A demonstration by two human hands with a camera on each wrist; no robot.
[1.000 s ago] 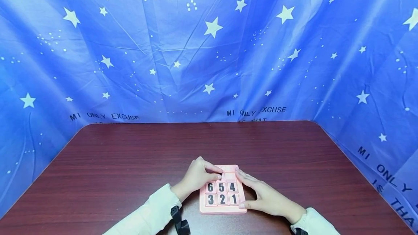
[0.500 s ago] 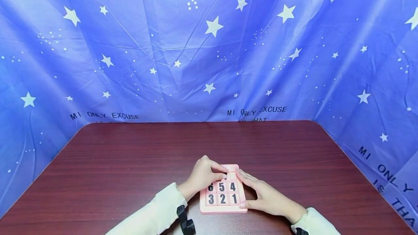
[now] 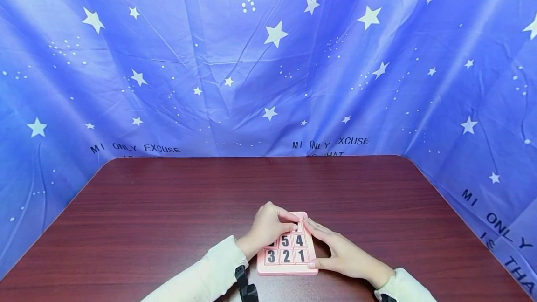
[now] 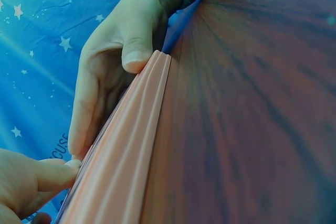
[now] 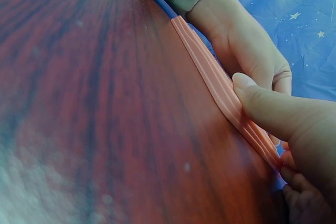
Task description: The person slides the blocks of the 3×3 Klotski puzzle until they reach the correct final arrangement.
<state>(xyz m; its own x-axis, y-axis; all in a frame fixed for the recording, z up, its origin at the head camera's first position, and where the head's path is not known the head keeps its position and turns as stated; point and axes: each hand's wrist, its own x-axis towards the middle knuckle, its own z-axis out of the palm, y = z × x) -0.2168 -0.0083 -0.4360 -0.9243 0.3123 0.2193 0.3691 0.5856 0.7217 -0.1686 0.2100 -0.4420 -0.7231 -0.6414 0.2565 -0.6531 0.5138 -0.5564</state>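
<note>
A pink sliding number puzzle (image 3: 287, 271) lies flat on the table, its lower rows reading 5, 4 and 3, 2, 1 in the head view. With thumb and index finger, my left hand (image 3: 268, 225) pinches a number tile (image 3: 299, 228) in the top right corner; its digit is mostly covered. That hand also hides the left of the upper rows. My right hand (image 3: 344, 253) holds the puzzle's right side, thumb at the lower corner and fingers along the upper edge. In the right wrist view, the right thumb (image 5: 257, 100) presses against the ridged pink side (image 5: 210, 77).
The dark red wood-grain table (image 3: 168, 199) stretches around the puzzle. A blue curtain (image 3: 235, 59) with white stars hangs behind and at both sides. Black straps with devices (image 3: 245, 283) sit at the cuffs of the pale sleeves (image 3: 201, 274).
My left hand has moved right across the puzzle's top row, and the number tile has slid from the middle column to the right corner. My right hand has stayed in place.
</note>
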